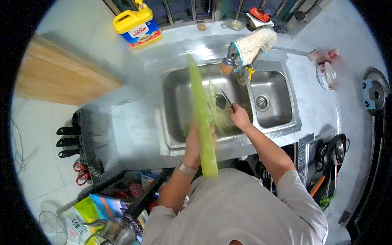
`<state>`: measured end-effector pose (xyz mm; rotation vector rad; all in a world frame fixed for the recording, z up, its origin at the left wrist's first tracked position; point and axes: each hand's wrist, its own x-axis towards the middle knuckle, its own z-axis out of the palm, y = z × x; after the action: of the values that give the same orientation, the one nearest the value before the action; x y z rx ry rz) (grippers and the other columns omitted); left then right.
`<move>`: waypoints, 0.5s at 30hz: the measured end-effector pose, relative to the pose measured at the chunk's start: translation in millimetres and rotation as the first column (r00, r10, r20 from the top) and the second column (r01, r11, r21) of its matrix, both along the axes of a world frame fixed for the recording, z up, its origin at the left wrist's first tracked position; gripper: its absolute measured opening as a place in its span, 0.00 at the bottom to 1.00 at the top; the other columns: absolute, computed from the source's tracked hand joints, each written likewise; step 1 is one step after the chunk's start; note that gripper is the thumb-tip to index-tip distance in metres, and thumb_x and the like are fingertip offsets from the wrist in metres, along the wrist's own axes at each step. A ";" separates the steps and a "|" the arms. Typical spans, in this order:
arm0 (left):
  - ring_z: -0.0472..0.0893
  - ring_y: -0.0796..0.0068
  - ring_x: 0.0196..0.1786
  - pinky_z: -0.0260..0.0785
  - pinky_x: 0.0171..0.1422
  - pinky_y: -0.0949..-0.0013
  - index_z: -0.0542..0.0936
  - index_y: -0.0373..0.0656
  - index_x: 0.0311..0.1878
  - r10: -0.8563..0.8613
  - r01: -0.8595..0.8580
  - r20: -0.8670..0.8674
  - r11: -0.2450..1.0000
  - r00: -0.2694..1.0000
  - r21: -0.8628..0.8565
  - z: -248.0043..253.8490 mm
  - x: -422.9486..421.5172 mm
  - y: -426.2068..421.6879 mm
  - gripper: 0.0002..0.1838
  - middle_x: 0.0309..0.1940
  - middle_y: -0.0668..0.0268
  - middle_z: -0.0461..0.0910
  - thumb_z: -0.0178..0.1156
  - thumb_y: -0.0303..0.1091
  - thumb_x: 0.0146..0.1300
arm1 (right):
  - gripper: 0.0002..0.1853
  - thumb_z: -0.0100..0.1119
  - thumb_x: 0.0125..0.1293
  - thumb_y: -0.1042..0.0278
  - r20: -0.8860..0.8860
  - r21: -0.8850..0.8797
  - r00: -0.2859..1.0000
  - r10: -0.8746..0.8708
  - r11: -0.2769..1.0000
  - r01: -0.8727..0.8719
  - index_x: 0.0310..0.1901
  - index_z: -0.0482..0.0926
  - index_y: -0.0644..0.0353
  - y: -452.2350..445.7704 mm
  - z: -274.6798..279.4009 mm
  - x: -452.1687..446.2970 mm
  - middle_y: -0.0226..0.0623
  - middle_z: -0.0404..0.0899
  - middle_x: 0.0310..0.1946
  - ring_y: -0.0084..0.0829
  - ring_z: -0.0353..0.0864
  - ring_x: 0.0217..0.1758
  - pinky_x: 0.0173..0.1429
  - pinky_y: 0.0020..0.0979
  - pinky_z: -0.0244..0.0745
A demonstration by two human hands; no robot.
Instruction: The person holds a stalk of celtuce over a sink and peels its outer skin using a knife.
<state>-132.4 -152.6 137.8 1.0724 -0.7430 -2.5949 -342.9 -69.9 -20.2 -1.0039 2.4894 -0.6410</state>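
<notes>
My left hand is wrapped round a long, light green celtuce stalk, slightly blurred. The stalk rises over the left basin of the steel sink, with its thick end near my shirt. A few strips of green peel hang beside it. To the right, my right hand is closed on the dark handle of a small knife. The blade points up and left over the basin, apart from the stalk. More pale green peel lies in the basin near the drain.
A faucet draped with a cloth stands behind the sink. A yellow jug is at the back left. Knives and red scissors hang at the left. A white lidded pot sits on the right counter.
</notes>
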 end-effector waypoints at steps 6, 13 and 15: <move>0.77 0.77 0.26 0.73 0.29 0.70 0.74 0.47 0.43 0.031 -0.031 0.028 0.999 0.999 -0.012 -49.1 -16.7 -5.1 0.26 0.30 0.70 0.76 0.50 0.63 0.70 | 0.15 0.58 0.70 0.58 0.732 -0.082 0.657 -0.180 0.934 0.348 0.46 0.78 0.65 57.8 53.2 47.2 0.36 0.80 0.27 0.28 0.77 0.28 0.35 0.31 0.72; 0.79 0.74 0.28 0.76 0.33 0.68 0.73 0.46 0.43 0.172 -0.172 -0.013 0.985 0.985 0.029 -57.9 -55.7 10.4 0.17 0.29 0.67 0.76 0.58 0.51 0.69 | 0.18 0.56 0.72 0.50 0.857 -0.165 0.515 0.006 0.950 0.264 0.42 0.77 0.59 68.5 117.6 70.1 0.25 0.75 0.25 0.16 0.67 0.23 0.25 0.20 0.60; 0.78 0.74 0.28 0.75 0.33 0.67 0.74 0.46 0.41 0.195 -0.193 -0.050 0.980 0.980 0.043 -62.0 -62.0 12.8 0.16 0.28 0.68 0.75 0.57 0.50 0.69 | 0.18 0.57 0.71 0.49 0.867 -0.176 0.498 0.004 0.938 0.299 0.44 0.77 0.59 70.5 118.6 74.3 0.24 0.75 0.26 0.15 0.65 0.23 0.25 0.20 0.59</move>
<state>-194.4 -139.9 75.8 1.0259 -0.5486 -2.4704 -268.6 0.6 98.4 -0.3449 1.5708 -1.2516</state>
